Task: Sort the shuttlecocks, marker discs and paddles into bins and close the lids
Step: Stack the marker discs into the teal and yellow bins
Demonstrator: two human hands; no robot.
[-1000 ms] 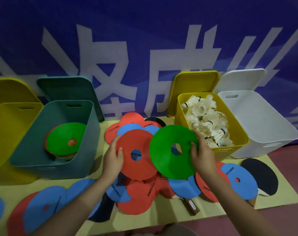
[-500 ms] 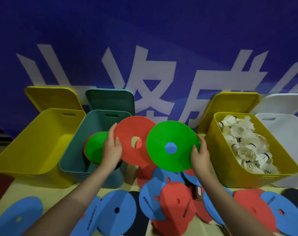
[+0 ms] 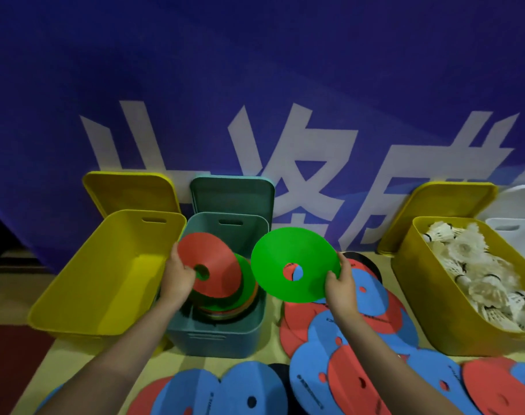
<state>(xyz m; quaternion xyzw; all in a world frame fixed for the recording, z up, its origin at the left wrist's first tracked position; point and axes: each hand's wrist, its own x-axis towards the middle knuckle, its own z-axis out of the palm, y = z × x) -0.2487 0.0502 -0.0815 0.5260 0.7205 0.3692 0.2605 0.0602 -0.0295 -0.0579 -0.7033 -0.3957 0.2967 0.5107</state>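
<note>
- Our left hand (image 3: 177,272) pinches the red marker disc (image 3: 208,266) at its edge, and the disc is tilted over the teal bin (image 3: 213,330), just above the stack of discs (image 3: 234,301) inside.
- Our right hand (image 3: 339,284) grips the green marker disc (image 3: 291,262) at its right rim; this disc hangs between the teal bin and the pile on the surface (image 3: 84,360).
- We think the step in hand is to lay the red disc on the stack. It is better to bring it level first, so its hole sits over the ones below and it does not catch the bin wall.
- The green disc should go after it, one at a time, on the same stack.
- The yellow bin (image 3: 105,283) at the left seems to hold nothing, with its lid (image 3: 129,190) leaning behind it.
- The right yellow bin (image 3: 429,295) is full of white shuttlecocks (image 3: 476,265). A white bin (image 3: 512,232) shows only partly, so we cannot tell its content.
- Many red and blue paddles (image 3: 360,354) lie on the surface in front, not sorted yet.
</note>
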